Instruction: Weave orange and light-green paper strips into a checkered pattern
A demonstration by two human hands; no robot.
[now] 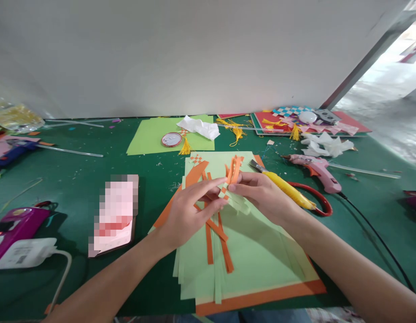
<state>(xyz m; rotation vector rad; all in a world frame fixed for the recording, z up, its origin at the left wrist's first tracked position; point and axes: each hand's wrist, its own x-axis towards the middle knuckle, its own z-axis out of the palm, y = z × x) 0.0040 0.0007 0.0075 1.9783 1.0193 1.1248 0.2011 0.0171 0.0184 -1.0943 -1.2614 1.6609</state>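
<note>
Between my two hands is a small woven piece of orange and pale green paper strips point(234, 172), held above a stack of paper. My left hand point(190, 208) pinches its left side with thumb and fingers. On the other side, my right hand point(261, 190) grips the orange strips between thumb and forefinger. Loose orange paper strips point(224, 251) lie below on the pale green paper sheets point(261, 260), which have orange sheets under them. Another small orange checkered weave point(197, 159) rests at the top left of the stack. My fingers partly hide the held piece.
Right of the stack lie yellow-handled scissors point(282, 188) and a pink glue gun point(320, 172) with a black cord. A phone point(116, 215) and a purple power strip point(22, 229) are at left. Yellow tassels point(238, 133), crumpled tissue point(199, 128) and a tape roll point(172, 139) sit near the wall.
</note>
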